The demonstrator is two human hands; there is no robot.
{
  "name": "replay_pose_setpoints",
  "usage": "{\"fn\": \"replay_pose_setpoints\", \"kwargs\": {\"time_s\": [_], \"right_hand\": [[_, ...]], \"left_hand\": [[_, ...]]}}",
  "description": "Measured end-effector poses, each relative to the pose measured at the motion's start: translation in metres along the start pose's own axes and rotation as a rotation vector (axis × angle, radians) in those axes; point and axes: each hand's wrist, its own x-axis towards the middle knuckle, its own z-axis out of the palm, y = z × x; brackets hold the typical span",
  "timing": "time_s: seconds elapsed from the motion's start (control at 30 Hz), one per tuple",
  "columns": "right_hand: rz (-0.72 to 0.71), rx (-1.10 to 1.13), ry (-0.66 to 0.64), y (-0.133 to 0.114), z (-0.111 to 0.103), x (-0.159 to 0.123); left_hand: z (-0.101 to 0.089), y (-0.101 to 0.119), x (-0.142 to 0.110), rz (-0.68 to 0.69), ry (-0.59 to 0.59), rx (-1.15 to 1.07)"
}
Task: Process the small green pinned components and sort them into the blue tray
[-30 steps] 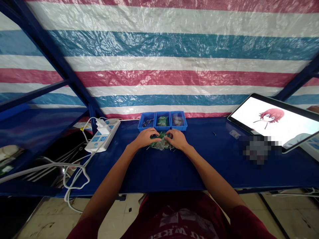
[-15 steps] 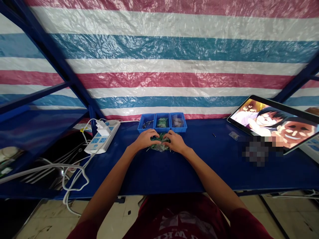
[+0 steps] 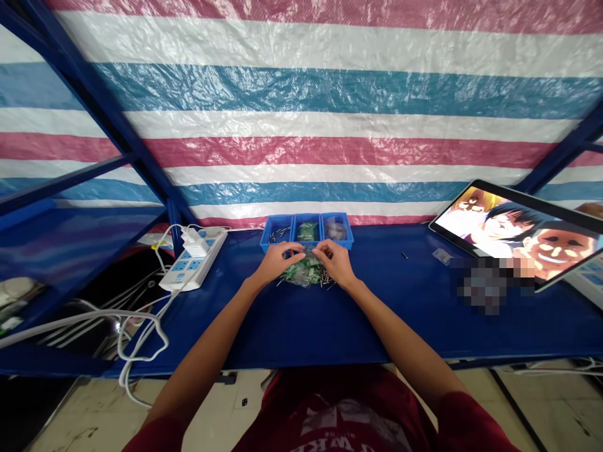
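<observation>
My left hand and my right hand meet above a pile in the middle of the blue table. Between their fingertips is a small clear plastic bag, pinched from both sides. Below the hands lies a heap of green packets with clear plastic among them. Dark thin rods stick out at the heap's right side, near my right hand. Just beyond my fingers stand three joined blue bins: the left bin holds dark rods, the middle bin green packets, the right bin clear bags.
A white power strip with cables lies on the left. At the right leans a tablet showing a cartoon. A single rod and a small clear packet lie between. Striped sheeting hangs behind.
Both hands have lifted slightly and moved toward the bins, showing more of the heap beneath. Their fingertips now come closer together around the clear bag.
</observation>
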Motion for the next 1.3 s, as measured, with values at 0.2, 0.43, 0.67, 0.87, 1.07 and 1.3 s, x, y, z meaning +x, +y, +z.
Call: {"fn": "replay_pose_setpoints", "kwargs": {"time_s": [0.2, 0.43, 0.67, 0.87, 1.07, 1.3], "right_hand": [[0.057, 0.184, -0.029, -0.0004, 0.0043, -0.0030], [0.051, 0.164, -0.072, 0.0016, 0.0054, -0.0035], [-0.029, 0.132, -0.061, 0.0045, 0.0039, -0.0048], [-0.234, -0.024, -0.017, 0.0018, 0.0042, -0.0058], [-0.185, -0.008, 0.060, 0.0003, 0.0042, -0.0044], [-0.008, 0.110, 0.018, -0.0028, 0.0036, -0.0043]], "left_hand": [[0.0058, 0.0036, -0.0004, -0.003, 0.009, -0.174], [0.0024, 0.0018, 0.0000, -0.021, 0.063, -0.277], [-0.0033, 0.0038, 0.0004, -0.047, 0.035, -0.418], [-0.0024, 0.0010, 0.0001, -0.075, -0.013, -0.491], [0.0033, 0.0001, 0.0010, -0.023, 0.016, -0.416], [0.0039, 0.0043, 0.0005, 0.053, 0.019, -0.188]]}}
